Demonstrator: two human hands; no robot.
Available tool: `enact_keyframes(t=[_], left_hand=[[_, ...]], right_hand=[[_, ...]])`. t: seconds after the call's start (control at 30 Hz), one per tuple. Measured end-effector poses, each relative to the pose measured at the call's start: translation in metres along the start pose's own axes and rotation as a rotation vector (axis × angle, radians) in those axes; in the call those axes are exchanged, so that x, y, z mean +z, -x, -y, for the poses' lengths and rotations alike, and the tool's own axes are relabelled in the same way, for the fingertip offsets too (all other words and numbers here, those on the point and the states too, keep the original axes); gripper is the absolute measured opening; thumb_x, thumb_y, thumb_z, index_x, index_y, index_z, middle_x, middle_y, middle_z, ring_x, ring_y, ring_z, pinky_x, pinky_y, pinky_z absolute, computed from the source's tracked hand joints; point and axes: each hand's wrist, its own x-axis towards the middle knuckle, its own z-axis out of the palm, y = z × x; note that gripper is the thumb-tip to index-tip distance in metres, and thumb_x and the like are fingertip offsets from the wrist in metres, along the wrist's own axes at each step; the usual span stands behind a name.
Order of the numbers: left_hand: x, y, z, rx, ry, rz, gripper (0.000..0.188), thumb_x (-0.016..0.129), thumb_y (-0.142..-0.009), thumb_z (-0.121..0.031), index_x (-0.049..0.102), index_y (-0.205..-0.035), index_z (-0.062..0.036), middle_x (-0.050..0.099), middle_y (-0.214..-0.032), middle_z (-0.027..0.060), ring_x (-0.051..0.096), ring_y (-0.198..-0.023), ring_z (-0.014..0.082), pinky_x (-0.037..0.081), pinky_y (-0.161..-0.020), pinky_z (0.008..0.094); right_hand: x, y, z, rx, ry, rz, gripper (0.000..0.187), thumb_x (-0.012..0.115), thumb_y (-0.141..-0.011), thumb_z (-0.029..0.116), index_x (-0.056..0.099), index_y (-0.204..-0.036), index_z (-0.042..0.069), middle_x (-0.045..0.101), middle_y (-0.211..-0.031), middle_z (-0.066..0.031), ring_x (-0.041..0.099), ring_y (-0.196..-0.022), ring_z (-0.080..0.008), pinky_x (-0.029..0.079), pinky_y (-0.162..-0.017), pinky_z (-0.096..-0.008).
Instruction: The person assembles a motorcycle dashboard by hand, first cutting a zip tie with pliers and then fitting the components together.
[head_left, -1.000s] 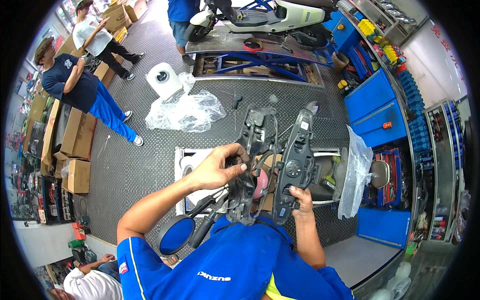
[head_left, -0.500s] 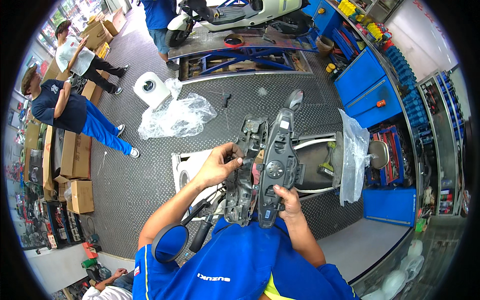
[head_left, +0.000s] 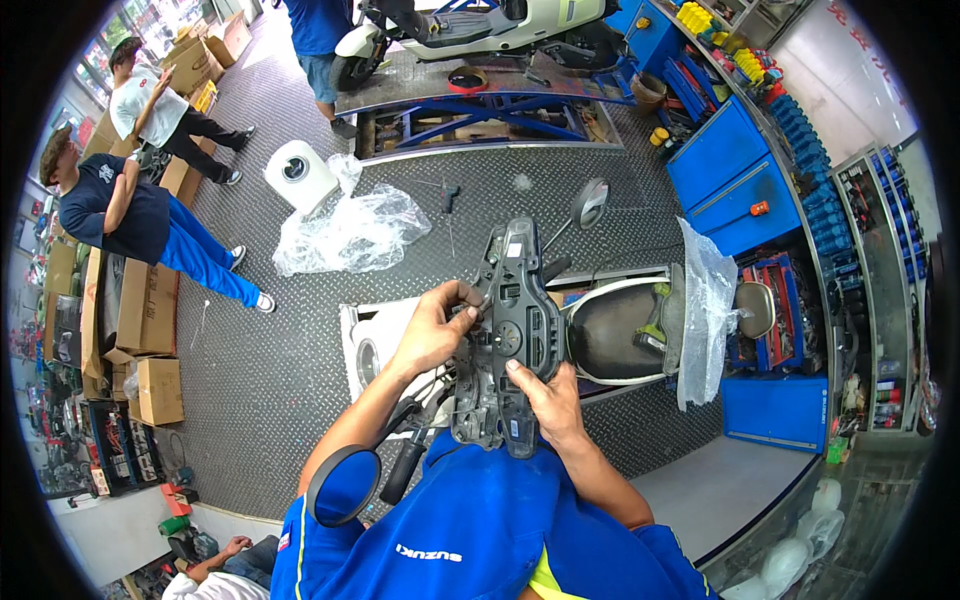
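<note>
A long black plastic handlebar cover (head_left: 512, 290), with a round speaker-like grille and clips, lies in front of me over the scooter's handlebar assembly (head_left: 474, 400). My right hand (head_left: 555, 400) grips the cover's right edge, thumb on its face and fingers curled behind. At the cover's left edge, my left hand (head_left: 432, 330) is closed, thumb and forefinger together against the assembly; the cover hides what the fingertips hold, if anything. A black handlebar grip (head_left: 403, 472) and a round mirror (head_left: 343, 485) stick out at lower left. The other mirror (head_left: 591, 203) stands beyond the cover.
The scooter's seat (head_left: 615, 330) and a clear plastic sheet (head_left: 708, 310) are to the right. Plastic wrap (head_left: 350, 230), a white panel (head_left: 300, 178) and a power tool (head_left: 449, 197) lie on the floor ahead. Two people stand at left; another scooter (head_left: 480, 40) sits on a lift.
My right hand has moved the cover left, from beside the handlebar assembly to over it, and its thumb has shifted left too. The left hand stays at nearly the same spot.
</note>
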Motion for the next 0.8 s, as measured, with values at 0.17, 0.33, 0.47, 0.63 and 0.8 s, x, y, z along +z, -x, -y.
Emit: enact_keyframes(t=[0.17,0.33,0.47,0.63,0.8], left_hand=[[-0.017,0.004,0.021,0.144,-0.170,-0.013,0.004,0.069,-0.098,-0.001,0.067,-0.099,0.0017,0.071,-0.106,0.0091,0.065,-0.098,0.0163,0.052,-0.090,0.0327],[-0.025,0.005,0.033,0.126,-0.241,-0.014,0.009,0.072,-0.095,-0.004,0.068,-0.101,0.0018,0.071,-0.114,0.0124,0.067,-0.105,0.0207,0.052,-0.089,0.0340],[-0.022,0.009,0.036,0.078,-0.381,-0.201,0.023,0.071,-0.094,-0.004,0.065,-0.116,0.0012,0.069,-0.115,0.0148,0.069,-0.105,0.0265,0.055,-0.085,0.0372],[-0.038,0.005,0.062,0.137,-0.524,-0.100,0.033,0.064,-0.081,0.002,0.065,-0.114,0.0020,0.063,-0.115,0.0192,0.067,-0.105,0.0349,0.056,-0.091,0.0419],[-0.041,0.006,0.056,0.190,-0.631,-0.104,0.041,0.061,-0.077,0.004,0.063,-0.118,0.0014,0.061,-0.119,0.0238,0.065,-0.113,0.0421,0.052,-0.102,0.0488]], right_hand=[[0.000,-0.001,-0.006,-0.061,0.034,-0.068,0.036,0.080,-0.094,0.007,0.067,-0.127,-0.002,0.076,-0.111,-0.0086,0.072,-0.096,-0.0144,0.059,-0.088,-0.0322],[0.004,0.002,-0.002,-0.056,-0.001,-0.093,0.049,0.078,-0.092,0.001,0.057,-0.137,0.000,0.071,-0.121,-0.0082,0.070,-0.105,-0.0145,0.058,-0.093,-0.0317],[0.005,0.000,-0.009,-0.144,0.138,-0.093,0.052,0.079,-0.093,0.001,0.053,-0.138,-0.001,0.070,-0.122,-0.0084,0.069,-0.105,-0.0141,0.058,-0.094,-0.0321],[0.003,-0.001,-0.032,-0.185,0.202,-0.152,0.062,0.080,-0.093,0.003,0.045,-0.144,-0.003,0.066,-0.128,-0.0128,0.068,-0.109,-0.0173,0.056,-0.099,-0.0336],[0.010,0.002,-0.027,-0.161,0.255,-0.196,0.072,0.081,-0.091,0.003,0.038,-0.149,-0.004,0.062,-0.134,-0.0169,0.064,-0.119,-0.0217,0.052,-0.106,-0.0366]])
